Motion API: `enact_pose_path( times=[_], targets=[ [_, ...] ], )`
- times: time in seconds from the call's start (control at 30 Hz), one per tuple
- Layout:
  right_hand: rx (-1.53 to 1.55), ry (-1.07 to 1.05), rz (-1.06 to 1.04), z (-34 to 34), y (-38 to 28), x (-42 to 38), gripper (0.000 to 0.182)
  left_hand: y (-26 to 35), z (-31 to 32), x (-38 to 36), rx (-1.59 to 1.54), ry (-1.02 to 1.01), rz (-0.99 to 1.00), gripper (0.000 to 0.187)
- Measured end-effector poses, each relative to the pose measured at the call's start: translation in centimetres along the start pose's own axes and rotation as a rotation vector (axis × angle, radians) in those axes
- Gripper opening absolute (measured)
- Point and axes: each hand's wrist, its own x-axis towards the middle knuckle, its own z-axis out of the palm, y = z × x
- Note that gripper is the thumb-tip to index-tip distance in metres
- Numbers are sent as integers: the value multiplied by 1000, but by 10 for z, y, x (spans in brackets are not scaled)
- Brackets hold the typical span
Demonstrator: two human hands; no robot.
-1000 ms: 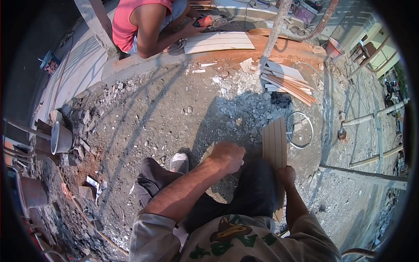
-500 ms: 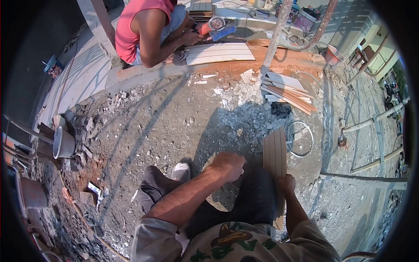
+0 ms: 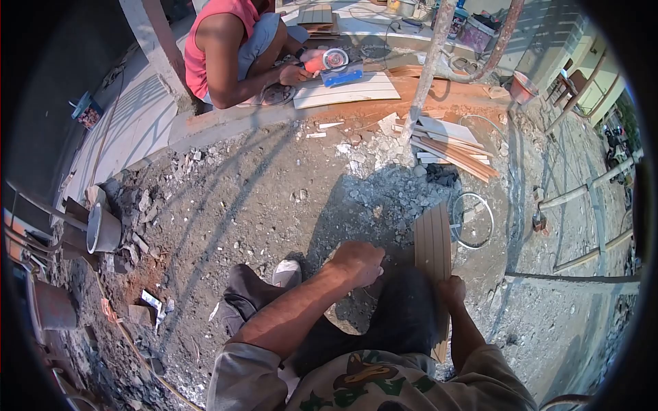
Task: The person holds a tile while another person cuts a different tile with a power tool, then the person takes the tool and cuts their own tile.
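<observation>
Wears a loose, greyish-beige T-shirt at the bottom centre of the frame, with short, plain sleeves and a front print of brown and dark green. Has on dark trousers, creased, and, left of centre, a grey shoe with a whitish toe.

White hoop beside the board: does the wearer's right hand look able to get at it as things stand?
Probably not without letting go: the right hand is holding the board. Nothing seems to cover the white hoop, though, so a freed hand might reach it.
</observation>
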Motion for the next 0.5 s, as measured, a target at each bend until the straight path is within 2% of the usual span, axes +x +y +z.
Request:
enact_pose_path(
  times=[0.5],
  targets=[
    [-6,-13,14,2,1,3,34,0,-3,2,-15,-16,-13,32]
  ],
)
